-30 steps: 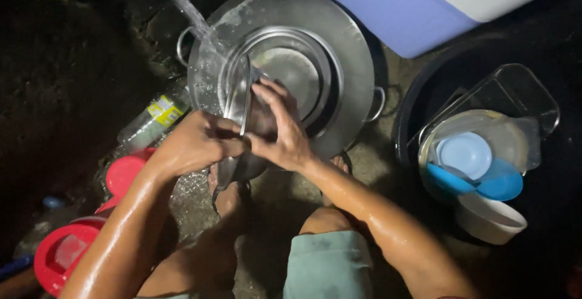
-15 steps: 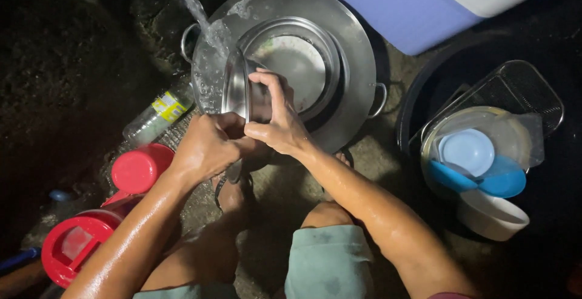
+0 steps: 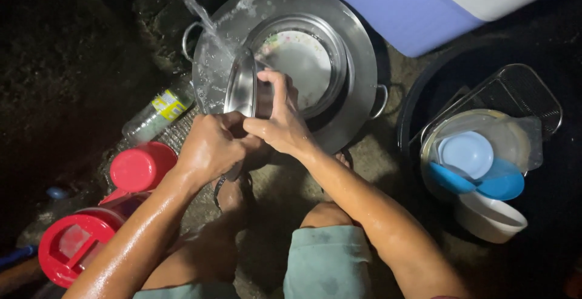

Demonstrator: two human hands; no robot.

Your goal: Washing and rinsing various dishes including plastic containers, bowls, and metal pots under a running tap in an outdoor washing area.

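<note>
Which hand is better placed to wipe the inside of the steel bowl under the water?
Right, probably. The right hand already has fingers inside the steel bowl, beside the water stream. The left hand grips its lower rim, steadying it.

Both hands on a small steel bowl, tilted on edge under a water stream. Left hand grips its lower rim; right hand holds the far side, fingers over the rim. Below: big steel basin w/ a steel plate inside. Left side: clear plastic bottle, red lid, red jug. Right: wire rack w/ blue plates & white bowl. Purple-and-white cooler at top.
</note>
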